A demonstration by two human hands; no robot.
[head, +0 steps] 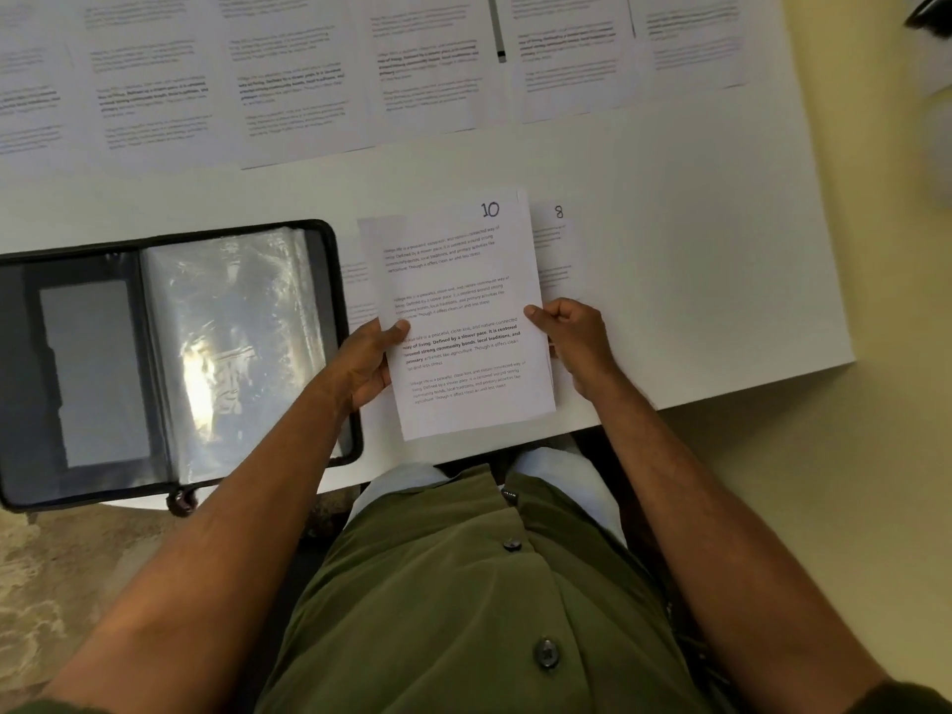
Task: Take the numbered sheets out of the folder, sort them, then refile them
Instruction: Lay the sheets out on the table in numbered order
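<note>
Head view — stack: sheet 10 (463, 311) on top, held over the table (695, 249) edge.
Left hand (368, 360): fingers pinching its left edge.
Right hand (572, 334): gripping the right edge.
Folder (170, 353): open, left — sheet 8 (559, 249) behind.

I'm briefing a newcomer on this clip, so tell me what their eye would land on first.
First, the sheet marked 10, top of a small stack held at the table's near edge, the left hand and right hand each pinching a side. Left of it lies the open folder, its glossy plastic sleeves catching the light. A row of printed sheets spans the table's far side.
</note>
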